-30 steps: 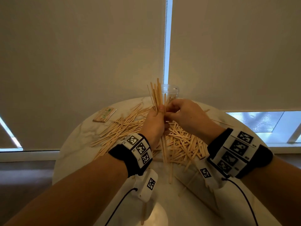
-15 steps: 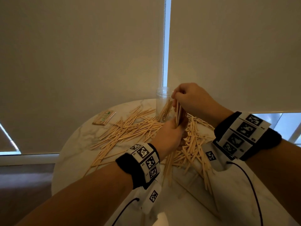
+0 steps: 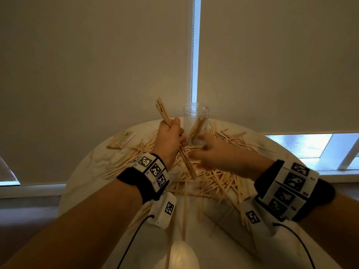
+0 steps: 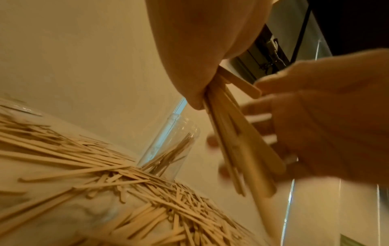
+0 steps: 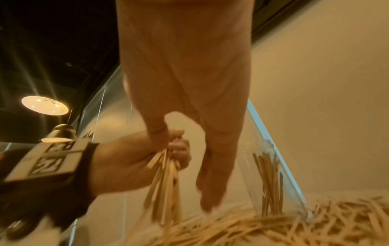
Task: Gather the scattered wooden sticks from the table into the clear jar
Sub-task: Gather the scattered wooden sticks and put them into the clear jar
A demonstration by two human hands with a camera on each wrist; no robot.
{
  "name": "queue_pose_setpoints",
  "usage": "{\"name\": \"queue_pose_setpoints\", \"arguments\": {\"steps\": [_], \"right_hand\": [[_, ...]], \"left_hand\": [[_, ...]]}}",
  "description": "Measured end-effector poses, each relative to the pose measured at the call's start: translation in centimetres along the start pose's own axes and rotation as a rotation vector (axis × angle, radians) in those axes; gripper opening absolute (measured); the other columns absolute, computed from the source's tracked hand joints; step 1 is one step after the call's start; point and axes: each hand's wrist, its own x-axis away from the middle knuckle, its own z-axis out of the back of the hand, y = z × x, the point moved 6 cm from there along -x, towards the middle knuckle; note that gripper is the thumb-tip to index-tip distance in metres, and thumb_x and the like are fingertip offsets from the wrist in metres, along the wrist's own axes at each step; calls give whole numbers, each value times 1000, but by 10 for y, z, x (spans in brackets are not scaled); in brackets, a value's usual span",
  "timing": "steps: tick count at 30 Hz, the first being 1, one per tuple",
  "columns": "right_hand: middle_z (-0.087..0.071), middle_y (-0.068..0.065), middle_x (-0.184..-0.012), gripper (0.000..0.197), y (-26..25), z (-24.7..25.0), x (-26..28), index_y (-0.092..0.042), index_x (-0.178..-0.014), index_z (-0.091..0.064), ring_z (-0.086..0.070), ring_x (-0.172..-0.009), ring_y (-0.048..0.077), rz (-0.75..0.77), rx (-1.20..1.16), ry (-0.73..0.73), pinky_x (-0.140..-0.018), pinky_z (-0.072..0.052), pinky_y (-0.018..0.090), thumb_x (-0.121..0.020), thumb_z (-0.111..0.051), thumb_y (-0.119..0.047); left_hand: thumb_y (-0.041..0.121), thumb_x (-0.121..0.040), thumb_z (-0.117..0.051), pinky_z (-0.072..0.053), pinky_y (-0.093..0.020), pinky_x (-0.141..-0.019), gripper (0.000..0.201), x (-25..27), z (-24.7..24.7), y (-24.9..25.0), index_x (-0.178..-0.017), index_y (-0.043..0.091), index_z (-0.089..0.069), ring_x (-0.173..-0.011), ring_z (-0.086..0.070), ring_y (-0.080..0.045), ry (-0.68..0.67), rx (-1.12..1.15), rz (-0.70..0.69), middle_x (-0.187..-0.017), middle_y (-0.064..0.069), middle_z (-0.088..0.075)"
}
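Note:
A clear jar (image 3: 196, 115) stands at the table's far edge with several wooden sticks leaning inside it; it also shows as jar (image 4: 175, 131) and jar (image 5: 271, 168). My left hand (image 3: 172, 133) grips a tilted bundle of sticks (image 3: 163, 113) just left of the jar, the bundle (image 4: 242, 149) poking out above and below the fist. My right hand (image 3: 206, 150) is low beside the jar's base, fingers straight and spread, close to the bundle's lower end; the right hand (image 5: 210, 183) holds nothing. Loose sticks (image 3: 217, 179) cover the middle of the table.
The round marble table (image 3: 91, 169) carries a flat packet (image 3: 120, 140) of sticks at its far left. Roller blinds and a bead chain (image 3: 192, 55) hang right behind the jar. Stray sticks (image 3: 184, 206) lie near the front edge.
My right hand has come down from the jar's mouth to the table beside the jar's base. My left hand has lifted its bundle up and to the left of the jar.

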Motion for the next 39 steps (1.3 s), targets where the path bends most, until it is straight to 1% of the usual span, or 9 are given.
{"name": "queue_pose_setpoints", "arguments": {"steps": [4, 10, 15, 18, 22, 28, 32, 35, 39], "right_hand": [[-67, 10, -100, 51, 16, -53, 10, -14, -132, -42, -69, -76, 21, -137, -142, -326, -73, -61, 36, -91, -71, -24], [-54, 4, -77, 19, 11, -39, -3, -9, -94, -57, -49, -64, 15, -28, -114, -111, -63, -46, 32, -95, -64, -26], [-64, 3, -84, 50, -3, -25, -10, -25, -120, -43, -54, -64, 9, 15, -215, 20, -56, -46, 24, -83, -76, -34], [-62, -1, -75, 23, -17, -14, -12, -33, -116, -49, -53, -56, 6, 165, -67, 142, -53, -47, 23, -95, -60, -33], [-63, 7, -69, 27, -15, -12, -14, -8, -99, -62, -64, -55, 22, 163, 58, 179, -60, -58, 42, -99, -48, -32], [-58, -6, -71, 21, -21, 0, -18, -19, -87, -57, -52, -56, 4, 284, 304, 347, -50, -38, 16, -102, -44, -26], [-58, -8, -67, 27, -10, 6, -17, -24, -86, -58, -52, -56, 4, 252, 388, 323, -54, -39, 20, -104, -42, -37], [-59, -4, -68, 30, 4, 10, -14, -21, -85, -59, -52, -57, 11, 198, 485, 307, -52, -39, 23, -102, -45, -41], [-61, -6, -75, 24, 8, 5, -13, -21, -100, -63, -55, -63, 9, 224, 617, 265, -55, -42, 22, -100, -49, -41]], "left_hand": [[22, -106, -44, -38, -23, -46, 13, -1, -1, 5, -94, 16, -42, -46, -36, -6, 9, 50, -64, -62, 5, -38], [25, -106, -43, -43, -27, -52, 19, 4, -4, 9, -91, 14, -40, -50, -40, -9, -17, 50, -84, -61, 6, -39], [30, -105, -43, -50, -37, -65, 12, 8, -7, 2, -100, 19, -44, -60, -52, -15, -6, -15, -52, -67, 3, -51], [31, -105, -44, -54, -31, -65, 24, 15, -14, -2, -105, 9, -53, -65, -61, -16, -33, -29, -16, -78, -4, -64], [34, -105, -43, -53, -17, -69, 38, 23, -24, -6, -131, 9, -55, -87, -67, -2, -123, -58, 90, -107, 5, -68], [28, -100, -57, -50, -25, -76, 34, 26, -26, -9, -116, 1, -67, -93, -66, -14, -147, -52, 177, -99, -4, -72], [48, -87, -67, -47, -39, -91, 36, 23, -17, 2, -102, 15, -66, -94, -64, -18, -143, -3, 176, -100, -7, -69], [69, -84, -57, -47, -42, -97, 61, 4, 15, 19, -125, 24, -56, -103, -64, -21, 109, 131, 158, -113, -5, -68], [52, -94, -55, -57, -50, -88, 46, -5, 17, 20, -119, 13, -62, -100, -70, -29, 31, -40, 268, -108, -11, -73]]}}
